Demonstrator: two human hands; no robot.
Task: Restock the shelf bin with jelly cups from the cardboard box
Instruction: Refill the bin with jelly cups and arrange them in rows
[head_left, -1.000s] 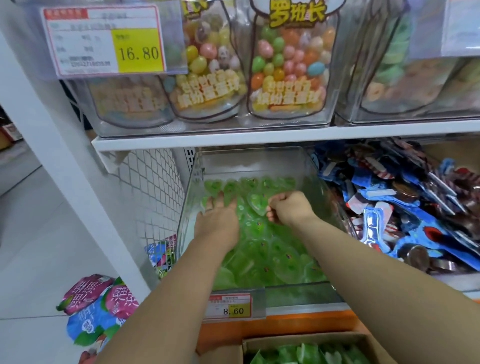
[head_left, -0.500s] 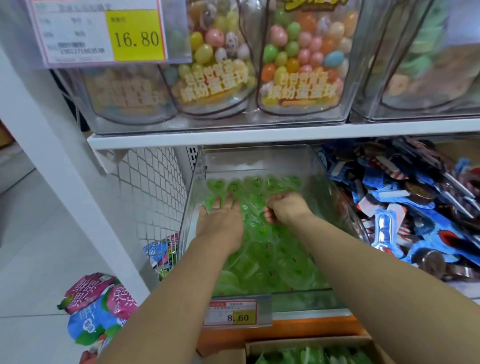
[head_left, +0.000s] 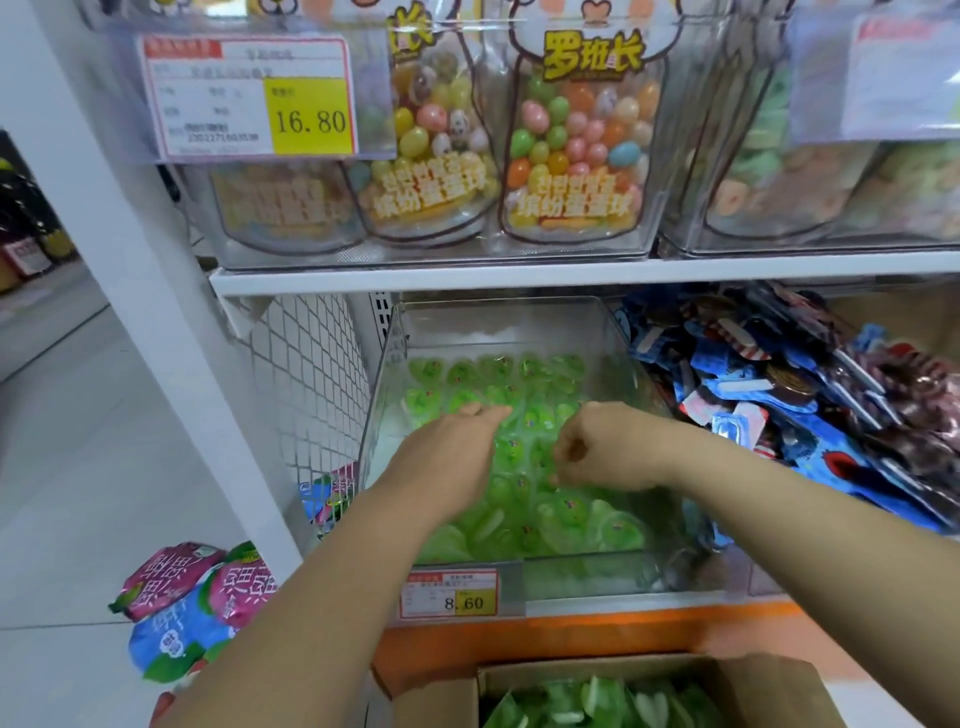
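Observation:
A clear shelf bin (head_left: 393, 358) on the lower shelf holds several green jelly cups (head_left: 519, 387). My left hand (head_left: 452, 454) lies flat over the cups in the bin's middle, its fingers straight and pointing right. Just to its right, my right hand (head_left: 610, 447) hovers over the cups with its fingers curled; nothing shows in it. An open cardboard box (head_left: 753, 686) at the bottom edge holds more green jelly cups (head_left: 597, 701). On the bin's front hangs a price tag (head_left: 457, 595) reading 8.60.
A bin of blue-wrapped snacks (head_left: 779, 405) adjoins on the right. Clear jars of coloured candy balls (head_left: 576, 145) stand on the upper shelf board (head_left: 519, 275). A wire mesh panel (head_left: 311, 374) and a white post (head_left: 156, 312) close the left side. Snack bags (head_left: 182, 613) hang lower left.
Both hands have drawn back from the rear of the bin toward its middle. My left hand's fingers have turned to point right. My right hand stays curled.

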